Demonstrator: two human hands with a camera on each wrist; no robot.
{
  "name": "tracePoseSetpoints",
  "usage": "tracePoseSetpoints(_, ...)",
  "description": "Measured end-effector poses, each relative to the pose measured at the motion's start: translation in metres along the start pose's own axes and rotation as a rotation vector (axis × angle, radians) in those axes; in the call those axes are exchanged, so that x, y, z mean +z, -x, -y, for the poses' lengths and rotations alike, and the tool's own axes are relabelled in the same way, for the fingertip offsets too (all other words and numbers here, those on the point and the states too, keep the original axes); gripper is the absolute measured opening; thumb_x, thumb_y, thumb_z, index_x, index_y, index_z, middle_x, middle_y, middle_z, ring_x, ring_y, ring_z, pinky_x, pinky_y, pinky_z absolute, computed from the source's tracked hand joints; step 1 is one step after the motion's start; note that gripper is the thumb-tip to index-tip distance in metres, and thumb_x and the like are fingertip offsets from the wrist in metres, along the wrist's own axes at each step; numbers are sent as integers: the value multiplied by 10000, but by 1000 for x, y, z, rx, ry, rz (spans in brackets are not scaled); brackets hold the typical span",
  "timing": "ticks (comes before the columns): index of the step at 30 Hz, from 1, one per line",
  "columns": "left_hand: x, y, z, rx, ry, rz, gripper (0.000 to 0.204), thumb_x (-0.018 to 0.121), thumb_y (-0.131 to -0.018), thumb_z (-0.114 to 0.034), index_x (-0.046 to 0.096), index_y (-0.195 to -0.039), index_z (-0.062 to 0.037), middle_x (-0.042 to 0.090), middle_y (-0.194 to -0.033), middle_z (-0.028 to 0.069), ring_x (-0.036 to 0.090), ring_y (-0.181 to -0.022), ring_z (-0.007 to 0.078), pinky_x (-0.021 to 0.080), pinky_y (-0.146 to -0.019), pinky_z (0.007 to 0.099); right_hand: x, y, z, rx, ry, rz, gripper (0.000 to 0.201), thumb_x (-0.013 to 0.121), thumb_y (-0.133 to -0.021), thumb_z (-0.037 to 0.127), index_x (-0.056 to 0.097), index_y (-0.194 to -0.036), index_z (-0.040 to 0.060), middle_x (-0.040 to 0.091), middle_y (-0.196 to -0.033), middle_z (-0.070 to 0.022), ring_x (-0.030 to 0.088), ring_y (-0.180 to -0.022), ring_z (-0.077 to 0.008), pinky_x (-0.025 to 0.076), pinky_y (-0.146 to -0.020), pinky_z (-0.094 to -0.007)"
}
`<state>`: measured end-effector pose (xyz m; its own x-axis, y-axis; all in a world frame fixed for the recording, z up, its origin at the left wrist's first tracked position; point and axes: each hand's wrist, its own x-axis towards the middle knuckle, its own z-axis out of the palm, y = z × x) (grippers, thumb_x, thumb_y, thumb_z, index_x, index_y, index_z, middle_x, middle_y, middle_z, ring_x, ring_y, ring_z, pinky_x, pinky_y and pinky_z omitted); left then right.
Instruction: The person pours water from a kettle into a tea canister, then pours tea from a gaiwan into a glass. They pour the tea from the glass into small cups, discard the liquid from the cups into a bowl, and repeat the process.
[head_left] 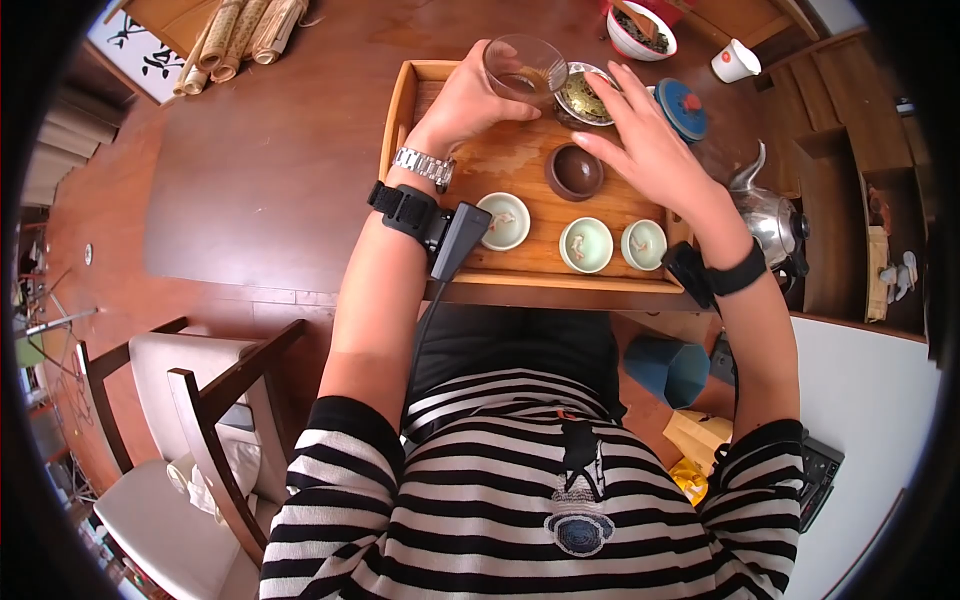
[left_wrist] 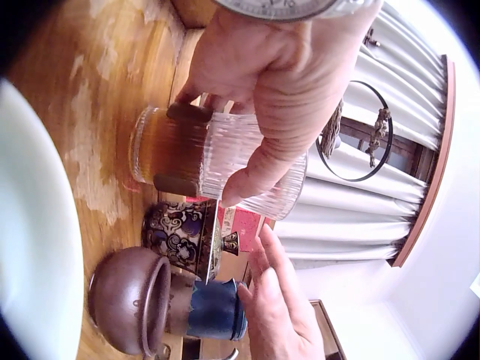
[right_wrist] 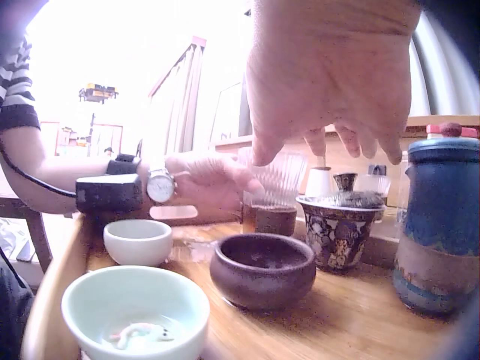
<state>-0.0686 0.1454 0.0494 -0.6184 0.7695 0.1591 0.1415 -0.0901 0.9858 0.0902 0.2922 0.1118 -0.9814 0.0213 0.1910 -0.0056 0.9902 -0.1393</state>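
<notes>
My left hand point(head_left: 462, 108) grips a ribbed glass cup point(head_left: 524, 72), thumb on one side and fingers on the other. Amber tea fills its lower part, and a brown band point(left_wrist: 178, 184) runs round it. Over the patterned lidded gaiwan point(right_wrist: 339, 234) hovers my right hand point(head_left: 655, 155), its fingers extended and nothing in them. The gaiwan's lid point(head_left: 583, 97) is on, partly covered by that hand in the head view. Nearer me on the wooden tray point(head_left: 470, 268) stands a round brown bowl point(head_left: 574, 172).
Pale green cups point(head_left: 586, 245) with small figures inside line the tray's near side. At right are a blue canister point(head_left: 682, 112) and a steel kettle point(head_left: 768, 222). Beyond the tray stand a bowl of leaves point(head_left: 632, 38) and a paper cup point(head_left: 737, 62); bamboo scrolls point(head_left: 235, 35) lie far left.
</notes>
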Motion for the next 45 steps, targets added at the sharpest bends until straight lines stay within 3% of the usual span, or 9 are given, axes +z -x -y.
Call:
tracePoseSetpoints(4,-2,-3,3,28,-19,-8,677,760,-581,6,398,-1153,-3,498,-1132,148,536,-1011,213,454,-866,306,-27,30,11,101,-137,-28,539,595,-816,317,423,-1235,25,344,-1306,-239,352,-1203,-376,320,-977,-413)
tracePoseSetpoints(5,-2,-3,4,31,-24,-9,677,760,-581,6,398,-1153,-3,498,-1132,148,536,-1011,213,454,-866,306,-32,38,13,134,-218,-97,454,602,-816,267,481,-1177,21,417,-1253,-205,428,-1136,-364,354,-944,-398)
tracePoseSetpoints(8,-5,-2,-1,54,60,-17,642,750,-589,18,413,-1134,-9,509,-1119,137,532,-1019,214,453,-869,303,-35,66,9,232,-212,-263,339,608,-810,183,540,-1094,11,508,-1151,-172,500,-1065,-321,385,-908,-369)
tracePoseSetpoints(11,-8,1,-11,62,60,-38,616,745,-590,25,430,-1117,-21,523,-1104,120,516,-1041,201,453,-870,301,-25,96,1,306,-239,-449,245,608,-797,104,577,-1017,1,561,-1059,-145,544,-993,-272,407,-871,-330)
tracePoseSetpoints(18,-26,23,-46,146,-180,33,672,767,-566,-19,433,-1149,-26,540,-1095,88,490,-1061,169,402,-920,300,26,146,-19,505,-411,-649,189,591,-808,67,581,-983,-2,576,-1017,-115,547,-952,-209,414,-848,-301)
tracePoseSetpoints(22,-33,44,-55,133,-340,107,677,762,-571,-46,431,-1162,-19,538,-1091,65,493,-1049,152,388,-929,292,43,156,-26,580,-561,-671,183,555,-850,70,568,-1016,-6,551,-1059,-109,539,-962,-173,424,-857,-284)
tracePoseSetpoints(27,-34,65,-60,126,-437,139,701,732,-557,-62,413,-1181,-29,551,-1085,108,532,-1018,225,417,-896,318,60,164,-37,624,-741,-734,176,511,-879,60,553,-1021,-36,545,-1059,-76,532,-941,-121,437,-823,-244)
tracePoseSetpoints(35,-34,81,-62,107,-599,161,747,743,-556,-64,378,-1208,-43,546,-1095,142,533,-1026,305,438,-874,346,69,170,-34,668,-764,-789,167,502,-887,75,565,-1015,-13,564,-1016,-49,532,-893,-93,431,-785,-222)
tracePoseSetpoints(45,-31,85,-58,103,-685,209,740,742,-565,-59,388,-1215,-31,509,-1159,151,494,-1078,315,426,-906,355,81,186,-34,641,-806,-854,208,459,-901,99,544,-1042,-28,563,-1032,-70,525,-935,-127,405,-838,-256)
